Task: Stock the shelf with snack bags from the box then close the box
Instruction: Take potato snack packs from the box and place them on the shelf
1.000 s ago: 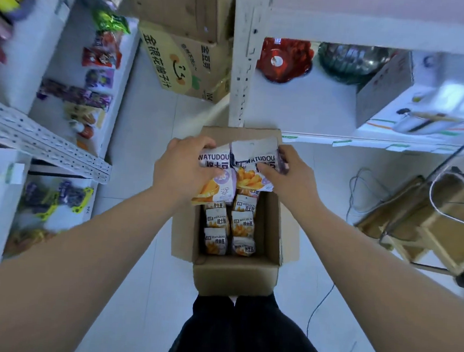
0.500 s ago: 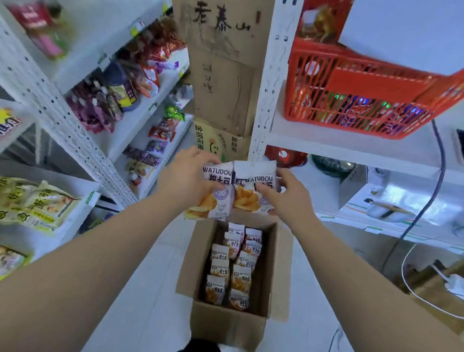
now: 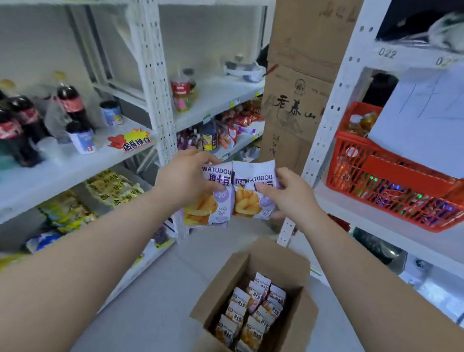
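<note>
Both hands — left hand (image 3: 189,180), right hand (image 3: 287,197) — have fingers closed on snack bags (image 3: 232,195), held above the box (image 3: 253,311). Probably light, soft, crinkly, slippery film — best pinched near the top seams, gently.

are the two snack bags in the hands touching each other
Touching. The head view shows the left bag, in the left hand, overlapping edges with the right bag, in the right hand.
</note>
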